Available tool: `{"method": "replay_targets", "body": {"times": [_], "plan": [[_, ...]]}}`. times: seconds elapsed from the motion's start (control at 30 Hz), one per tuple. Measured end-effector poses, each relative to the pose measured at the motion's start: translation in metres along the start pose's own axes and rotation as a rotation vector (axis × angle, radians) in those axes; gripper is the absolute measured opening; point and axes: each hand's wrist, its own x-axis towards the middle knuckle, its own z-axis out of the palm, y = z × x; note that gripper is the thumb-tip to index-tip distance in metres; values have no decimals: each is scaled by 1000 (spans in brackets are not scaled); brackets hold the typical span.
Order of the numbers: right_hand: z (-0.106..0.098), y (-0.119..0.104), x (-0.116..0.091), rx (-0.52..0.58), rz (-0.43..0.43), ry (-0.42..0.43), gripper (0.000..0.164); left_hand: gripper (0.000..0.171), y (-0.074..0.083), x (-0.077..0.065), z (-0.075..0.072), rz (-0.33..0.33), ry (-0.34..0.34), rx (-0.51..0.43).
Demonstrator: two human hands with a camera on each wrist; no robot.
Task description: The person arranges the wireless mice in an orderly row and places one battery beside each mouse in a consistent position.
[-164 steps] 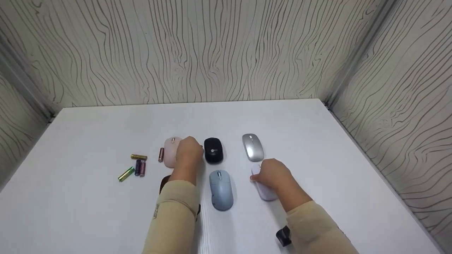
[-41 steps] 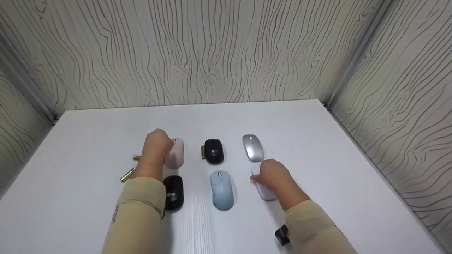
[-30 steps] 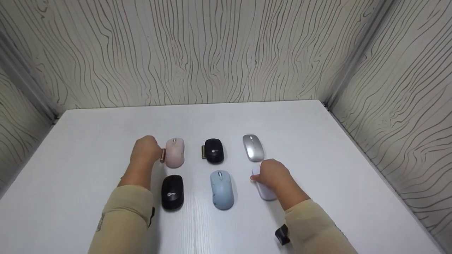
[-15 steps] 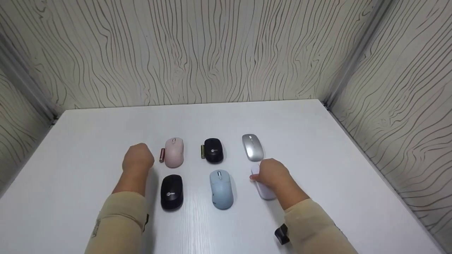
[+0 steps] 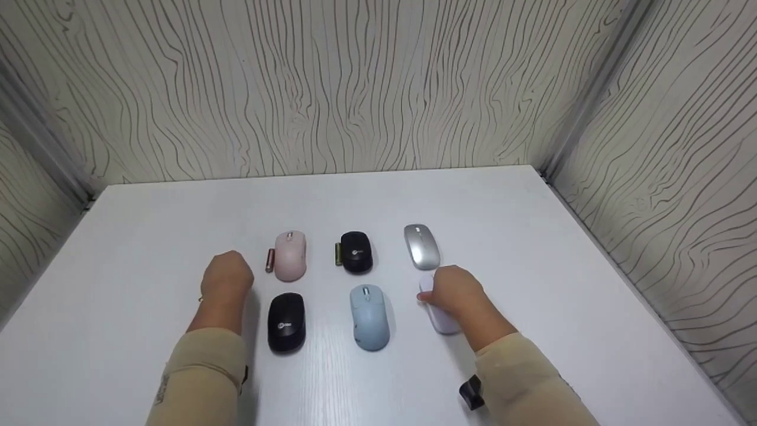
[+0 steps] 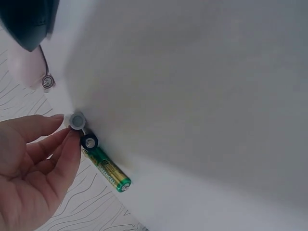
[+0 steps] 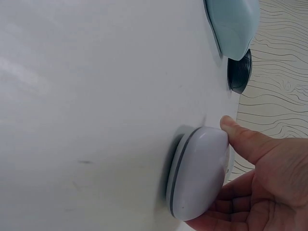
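Note:
In the left wrist view my left hand (image 6: pixel 38 163) pinches the pale-ended battery (image 6: pixel 77 120) between thumb and fingertips. A dark-ended battery (image 6: pixel 89 141) and a green-and-gold battery (image 6: pixel 111 172) lie right by it; in the head view the hand hides this group. My right hand (image 5: pixel 458 291) grips a pale lavender mouse (image 7: pixel 199 175), thumb on one side and fingers on the other, at the table surface. A red battery (image 5: pixel 270 260) lies along the left side of the pink mouse (image 5: pixel 290 256). Another battery, olive-coloured (image 5: pixel 338 254), lies against the left side of the rear black mouse (image 5: pixel 356 252).
In the front row are a second black mouse (image 5: pixel 287 323), close right of my left forearm, and a light blue mouse (image 5: pixel 369 318). Behind my right hand lies a silver mouse (image 5: pixel 422 247). A patterned wall (image 5: pixel 307 89) bounds the white table (image 5: pixel 177 207) at the back.
My left hand has gone from beside the rear black mouse, past the pink mouse, left and nearer to the loose batteries. A battery now lies beside the rear black mouse. The right hand stays put.

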Motion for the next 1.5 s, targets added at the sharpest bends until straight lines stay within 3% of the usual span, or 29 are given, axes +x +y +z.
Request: {"method": "replay_targets", "body": {"times": [0.47, 0.67, 0.93, 1.3, 1.5], "plan": [[0, 2, -1, 37, 1, -3, 39, 26, 5, 5, 6, 29, -30, 51], [2, 0, -1, 39, 4, 6, 38, 26, 6, 1, 7, 14, -27, 58], [3, -1, -1, 43, 3, 8, 37, 27, 6, -6, 3, 14, -29, 48], [0, -1, -2, 37, 4, -9, 39, 26, 5, -5, -5, 28, -12, 27], [-2, -1, -1, 24, 1, -10, 39, 27, 13, -3, -11, 35, 27, 15]]}}
